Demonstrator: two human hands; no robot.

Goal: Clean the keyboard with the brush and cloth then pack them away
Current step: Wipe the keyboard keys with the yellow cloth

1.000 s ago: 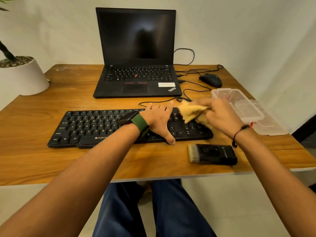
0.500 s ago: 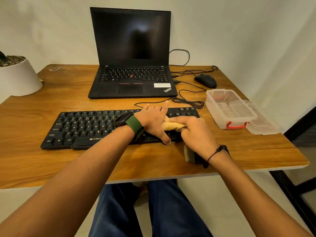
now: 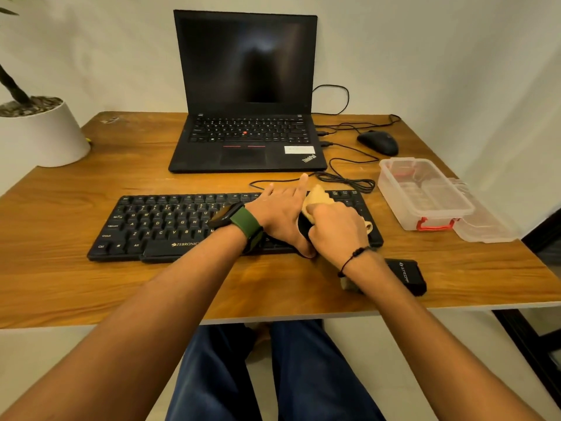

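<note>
You are sitting at the wooden table (image 3: 91, 284), and the big things at the back, the laptop (image 3: 247, 92) and the white plant pot (image 3: 45, 132), are standing out of your way so that the front stays free for the work. The keyboard (image 3: 170, 226) is lying flat across the middle, close to you, I think because both arms must reach it without stretching.

The clear plastic box (image 3: 423, 192) is waiting open at the right, with its lid (image 3: 485, 223) lying just beside it. This looks sensible to me, since the tools must go in there at the end.

Your left hand (image 3: 280, 215) is resting flat on the keys with straight, spread fingers and is holding nothing; it is probably pressing the keyboard down so it does not slide. Your right hand (image 3: 338, 227) is curling its fingers around the yellow cloth (image 3: 317, 199) and is rubbing it over the right part of the keys.

The brush (image 3: 405, 276) is lying on the table just in front of the keyboard's right end, partly hidden under your right wrist. It is near enough to pack away quickly.
</note>
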